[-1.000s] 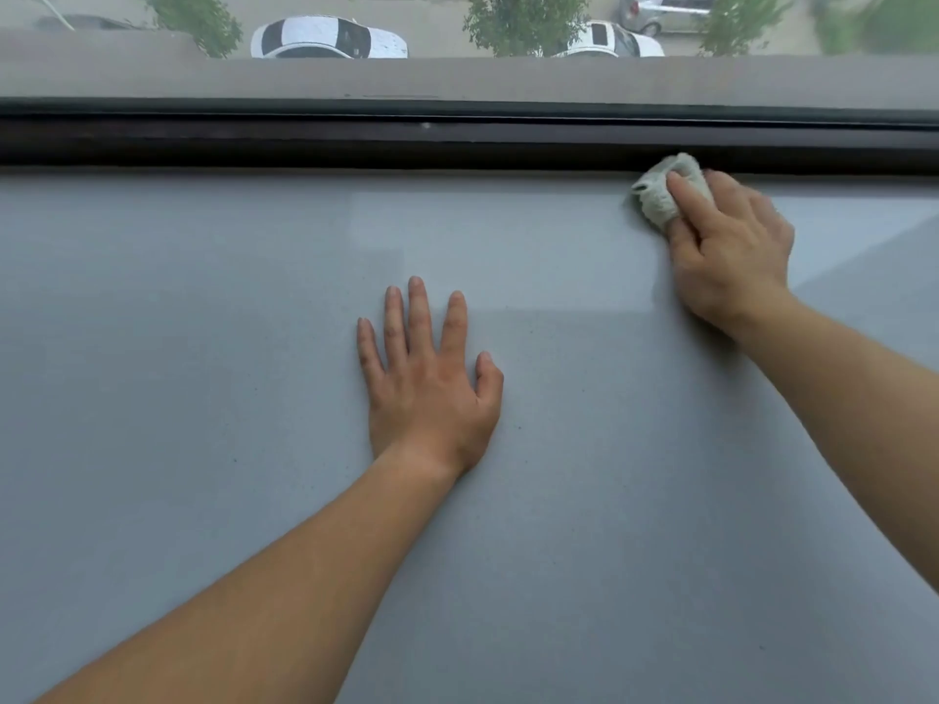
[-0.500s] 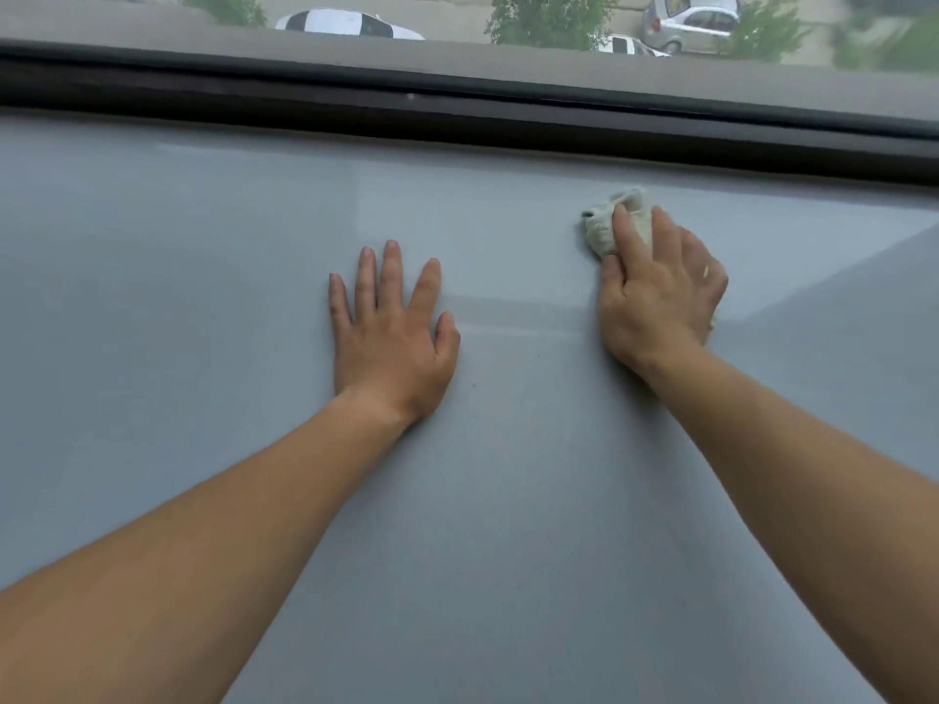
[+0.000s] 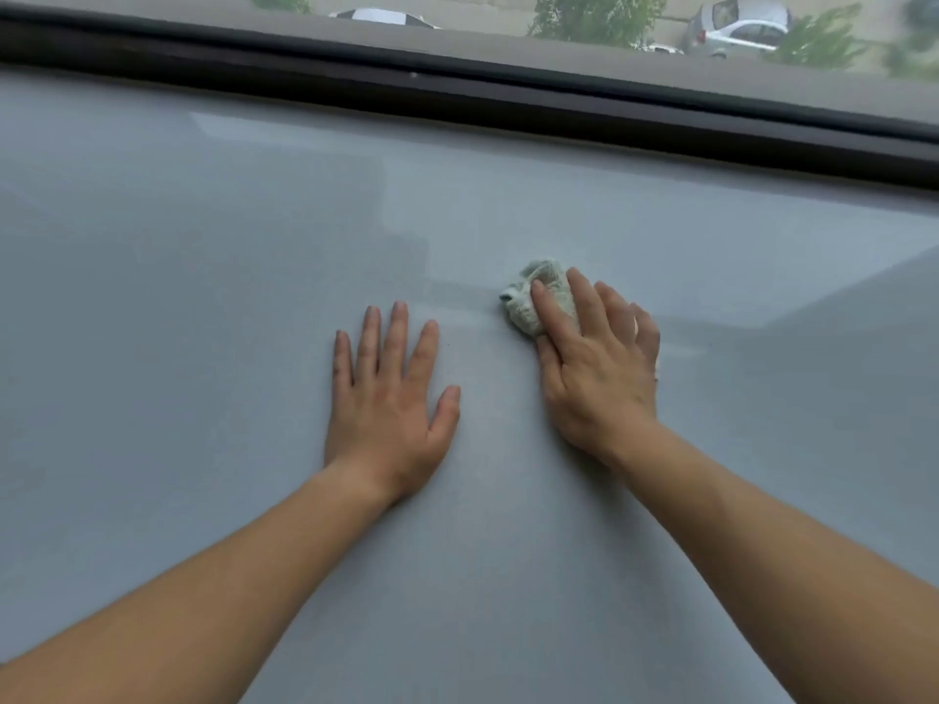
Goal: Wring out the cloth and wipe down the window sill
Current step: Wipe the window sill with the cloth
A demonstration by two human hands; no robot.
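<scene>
Presently on window sill [image 3: 203,348], grey, matt: cloth [image 3: 528,297], pale, bunched into a small wad, mid-sill, well short of dark window frame [image 3: 508,101]. Right hand [image 3: 599,378]: palm-down over near part of cloth, fingers fairly straight, pressing it to sill; far end of wad showing past fingertips. Left hand [image 3: 391,403]: flat on bare sill just left of cloth, fingers spread, holding nothing. Hands near, not touching. Beyond glass: parked car [image 3: 742,25], trees [image 3: 589,15].
</scene>
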